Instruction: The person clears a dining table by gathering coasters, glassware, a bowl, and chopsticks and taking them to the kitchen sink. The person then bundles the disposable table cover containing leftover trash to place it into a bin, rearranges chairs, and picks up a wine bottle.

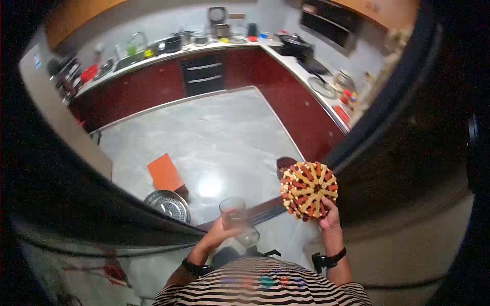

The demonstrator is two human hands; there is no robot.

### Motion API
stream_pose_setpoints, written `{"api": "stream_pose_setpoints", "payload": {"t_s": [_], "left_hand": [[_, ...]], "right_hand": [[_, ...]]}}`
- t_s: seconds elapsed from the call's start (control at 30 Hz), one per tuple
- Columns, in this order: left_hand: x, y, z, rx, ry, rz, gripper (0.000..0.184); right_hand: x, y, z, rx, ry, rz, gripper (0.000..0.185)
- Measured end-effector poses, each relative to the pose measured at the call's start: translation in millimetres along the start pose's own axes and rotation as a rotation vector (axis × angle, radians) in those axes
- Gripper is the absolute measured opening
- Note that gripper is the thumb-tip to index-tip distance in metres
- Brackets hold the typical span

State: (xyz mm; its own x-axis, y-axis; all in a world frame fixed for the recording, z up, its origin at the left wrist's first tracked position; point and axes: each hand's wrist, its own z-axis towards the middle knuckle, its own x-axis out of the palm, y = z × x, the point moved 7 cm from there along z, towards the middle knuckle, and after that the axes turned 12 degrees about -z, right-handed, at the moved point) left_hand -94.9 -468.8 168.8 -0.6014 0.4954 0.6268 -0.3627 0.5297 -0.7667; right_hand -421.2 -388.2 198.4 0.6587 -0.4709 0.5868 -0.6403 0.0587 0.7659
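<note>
My left hand (219, 235) is wrapped round a clear drinking glass (234, 211), which tilts in front of my striped shirt and is slightly blurred. Off to the right, my right hand (331, 218) grips the lower edge of a round trivet (308, 187). Its face has orange, cream and brown pieces fanning out from the middle, and my thumb lies over its front. The fingers behind the trivet are hidden. Glass and trivet are well apart from each other.
A doorway frames a kitchen with a pale floor (204, 137). On the floor are an orange box (166, 172), a perforated steel basket (168, 205) and a dark round container (284, 166). Red cabinets (148, 89) line the back and right, under a counter with pots and a sink.
</note>
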Motion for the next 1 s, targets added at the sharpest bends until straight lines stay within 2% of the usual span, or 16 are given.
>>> {"api": "stream_pose_setpoints", "payload": {"t_s": [0.2, 0.27, 0.37, 0.43, 0.5, 0.57, 0.63, 0.67, 0.77, 0.87, 1.0], "left_hand": [[-59.9, -45.3, 43.5, 0.186, -0.301, 0.008, 0.068], [-70.8, -53.9, 60.2, 0.241, -0.379, 0.000, 0.068], [-97.6, -86.9, 83.3, 0.344, -0.505, -0.107, 0.067], [-146.9, -90.6, 91.0, 0.471, -0.573, -0.089, 0.064], [-170.8, -117.0, 113.5, 0.553, -0.713, -0.080, 0.063], [-182.4, -150.0, 137.1, 0.580, -0.791, -0.133, 0.061], [-191.4, -183.9, 150.6, 0.615, -0.861, -0.155, 0.060], [-222.7, -164.5, 125.6, 0.666, -0.842, -0.165, 0.060], [-239.6, -204.0, 151.6, 0.731, -0.859, -0.148, 0.060], [-251.6, -251.0, 174.9, 0.708, -0.896, -0.120, 0.060], [-294.0, -285.7, 202.8, 0.797, -0.937, -0.047, 0.065]], "right_hand": [[142.7, -13.9, 171.4, 0.170, 0.297, 0.046, 0.049], [160.7, -23.2, 224.6, 0.238, 0.301, 0.014, 0.047], [181.1, -20.9, 312.2, 0.228, 0.337, -0.040, 0.045], [197.1, -14.4, 338.9, 0.231, 0.333, -0.065, 0.042], [209.5, 16.0, 393.5, 0.144, 0.384, -0.118, 0.041], [212.4, 30.5, 443.0, 0.212, 0.399, -0.117, 0.041], [205.3, 40.0, 488.3, 0.189, 0.365, -0.123, 0.042], [189.0, 6.5, 470.6, 0.163, 0.346, -0.131, 0.042], [176.7, -4.3, 521.7, 0.211, 0.107, -0.185, 0.040], [206.9, -23.4, 576.5, 0.226, 0.159, -0.161, 0.041], [281.5, -43.5, 651.3, 0.113, 0.361, -0.157, 0.042]]}}
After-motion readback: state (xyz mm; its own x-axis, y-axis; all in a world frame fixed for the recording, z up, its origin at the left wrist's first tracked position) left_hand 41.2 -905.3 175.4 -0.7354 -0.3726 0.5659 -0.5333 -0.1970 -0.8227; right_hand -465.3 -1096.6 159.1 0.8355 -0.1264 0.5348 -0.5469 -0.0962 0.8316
